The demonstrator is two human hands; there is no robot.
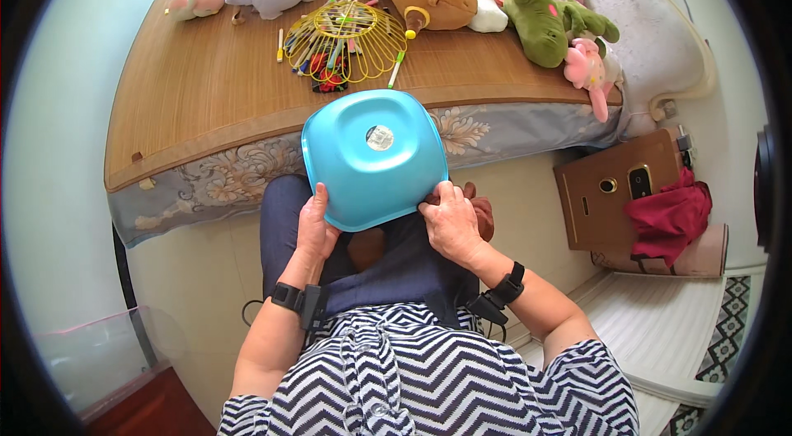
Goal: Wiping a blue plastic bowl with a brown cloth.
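As I watch remotely, the blue basin (pixel 375 180) hangs at twelve o'clock from the lap (pixel 388 283), base facing me. The left hand (pixel 313 228) holds its rim at seven o'clock, thumb in front; the right hand (pixel 452 221) pinches it at four. Beyond, at twelve, I see a yellow wire basket (pixel 346 36) among pens (pixel 396 70); at two, a green plush toy (pixel 538 26).

Two hands (pixel 316 224) (pixel 454 224), one basin (pixel 384 188), one yellow wire basket (pixel 378 23), two wristbands (pixel 302 301) (pixel 498 291), one safe (pixel 590 201)
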